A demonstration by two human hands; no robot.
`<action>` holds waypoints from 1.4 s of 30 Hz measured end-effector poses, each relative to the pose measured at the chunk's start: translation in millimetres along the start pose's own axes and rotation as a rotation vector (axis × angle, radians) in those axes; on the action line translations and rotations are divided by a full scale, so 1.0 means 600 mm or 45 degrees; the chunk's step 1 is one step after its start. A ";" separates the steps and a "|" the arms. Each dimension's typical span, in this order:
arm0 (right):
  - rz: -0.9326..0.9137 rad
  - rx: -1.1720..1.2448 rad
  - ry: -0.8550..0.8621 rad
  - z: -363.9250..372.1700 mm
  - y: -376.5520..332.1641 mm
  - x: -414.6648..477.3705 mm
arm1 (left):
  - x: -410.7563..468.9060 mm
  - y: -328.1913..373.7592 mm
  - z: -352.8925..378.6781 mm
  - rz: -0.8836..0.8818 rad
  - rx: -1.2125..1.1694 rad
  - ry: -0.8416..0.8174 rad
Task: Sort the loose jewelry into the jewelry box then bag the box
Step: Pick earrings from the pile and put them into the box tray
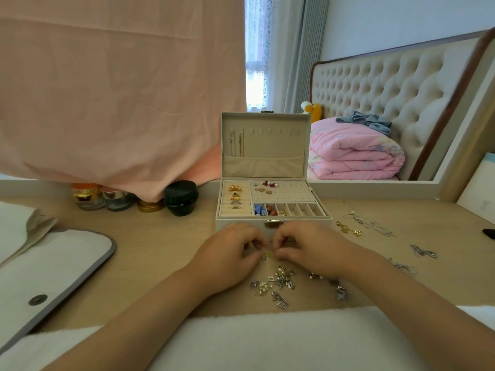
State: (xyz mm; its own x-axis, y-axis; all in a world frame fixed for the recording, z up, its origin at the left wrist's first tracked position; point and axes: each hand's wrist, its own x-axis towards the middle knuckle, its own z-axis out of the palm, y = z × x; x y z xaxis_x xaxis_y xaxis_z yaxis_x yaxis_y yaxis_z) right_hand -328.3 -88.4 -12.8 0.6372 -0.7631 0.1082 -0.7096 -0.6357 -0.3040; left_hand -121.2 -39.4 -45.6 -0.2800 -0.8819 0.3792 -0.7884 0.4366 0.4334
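From the head camera, the sorting step is under way and bagging is some way off. The jewelry box [302, 223] stands open on the wooden table [160, 236], lid upright, just beyond the hands. Rings [235, 196] already sit in its left rolls, a few earrings [267, 187] are on the stud panel, and some of the front slots [294, 208] are filled. Both hands meet just in front of the box's latch. The left hand [230, 253] and right hand [308, 247] have their fingers curled inward, and their tips pinch a small yellow piece [267, 254] between them; what kind of piece it is cannot be told at this size. They look to be working it apart or fitting a back onto it. A pile of loose jewelry [281, 279] lies just nearer the person, and chains [369, 223] and gold flower pieces [348, 228] lie well to the right. The next move probably calls for one hand to release, so the other can lift the piece over the front wall into a free slot. The fabric bag [67, 263] with grey trim lies at the left.
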 end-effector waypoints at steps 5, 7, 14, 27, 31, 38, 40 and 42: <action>0.146 0.864 0.206 -0.003 -0.020 0.005 | 0.003 0.019 -0.010 -0.119 -0.443 0.147; 0.209 1.067 0.235 -0.003 -0.028 0.008 | 0.008 0.025 -0.018 -0.141 -0.562 0.204; 0.272 1.244 0.260 -0.001 -0.031 0.012 | 0.018 0.017 -0.049 -0.210 -0.624 0.138; 0.057 -0.178 -0.047 0.018 -0.032 0.021 | 0.026 0.009 -0.067 -0.008 0.116 -0.106; 0.061 -0.105 -0.049 0.015 -0.029 0.021 | 0.024 0.014 -0.066 -0.085 -0.055 -0.021; 0.089 0.443 0.106 -0.029 -0.022 0.019 | 0.027 0.015 -0.071 -0.184 -0.331 0.052; 0.137 0.693 0.167 -0.054 -0.020 0.019 | 0.037 0.017 -0.075 -0.191 -0.379 0.106; 0.150 0.867 0.244 -0.077 -0.014 0.021 | 0.052 0.022 -0.079 -0.179 -0.418 0.156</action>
State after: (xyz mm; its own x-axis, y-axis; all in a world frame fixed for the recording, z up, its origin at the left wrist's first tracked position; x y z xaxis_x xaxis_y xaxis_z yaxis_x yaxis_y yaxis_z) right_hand -328.5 -98.1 34.9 0.4597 -0.8689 0.1839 -0.3850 -0.3815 -0.8403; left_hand -114.5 -52.7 10.7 -0.0981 -0.9181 0.3840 -0.5914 0.3641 0.7195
